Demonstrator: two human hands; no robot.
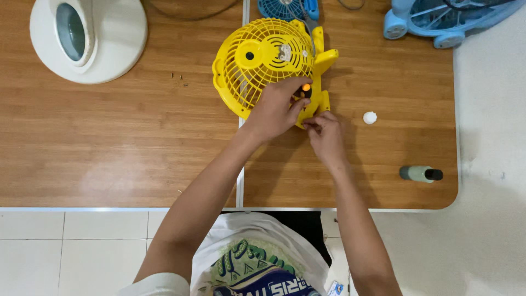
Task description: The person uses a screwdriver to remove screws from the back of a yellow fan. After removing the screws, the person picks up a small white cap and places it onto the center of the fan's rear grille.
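Note:
A small yellow fan [263, 60] with a round grille lies on the wooden table [109, 137], its base pointing toward me. My left hand [276, 107] grips the lower edge of the fan near an orange button on the base. My right hand [324, 134] is just beside it, fingertips pinched together against the bottom of the yellow base. Whether a small part sits between those fingertips is hidden.
A white round device [87, 35] stands at the back left. A small white cap [370, 117] and a green tube with a black tip [421, 174] lie to the right. Blue fan parts [444, 19] and a blue grille [285, 8] sit at the back.

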